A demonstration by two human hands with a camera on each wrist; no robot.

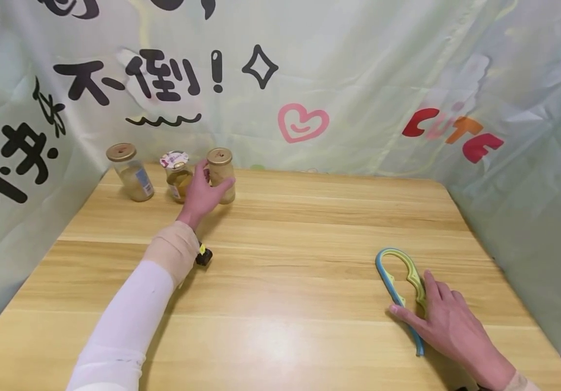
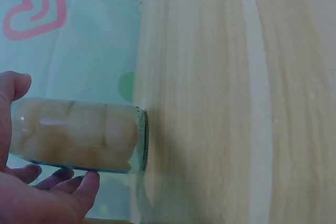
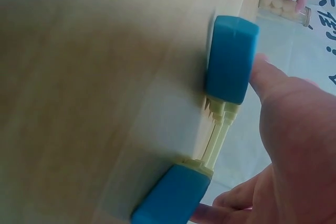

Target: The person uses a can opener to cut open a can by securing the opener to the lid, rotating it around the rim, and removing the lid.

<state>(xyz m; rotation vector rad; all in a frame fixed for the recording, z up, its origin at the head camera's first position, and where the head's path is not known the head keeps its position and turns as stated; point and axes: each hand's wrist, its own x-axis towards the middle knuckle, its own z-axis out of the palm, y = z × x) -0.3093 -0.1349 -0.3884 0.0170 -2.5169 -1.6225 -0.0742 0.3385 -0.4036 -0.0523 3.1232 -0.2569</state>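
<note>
Jar: upright near the back of the bench, long axis vertical; your left hand is nearer to this jar.
Left fingers: spread apart around its side.
Blue-and-yellow tool: lies beneath your right hand, curved end pointing away from you, slightly left.
Right fingers: straddling the tool; you cannot tell whether they pinch.
Jar from tool: well apart, farther away and left.

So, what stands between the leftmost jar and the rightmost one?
In the head view, a patterned-lid jar stands between the leftmost jar and the rightmost jar; part of the left hand is there too, partly covering the middle one.
</note>
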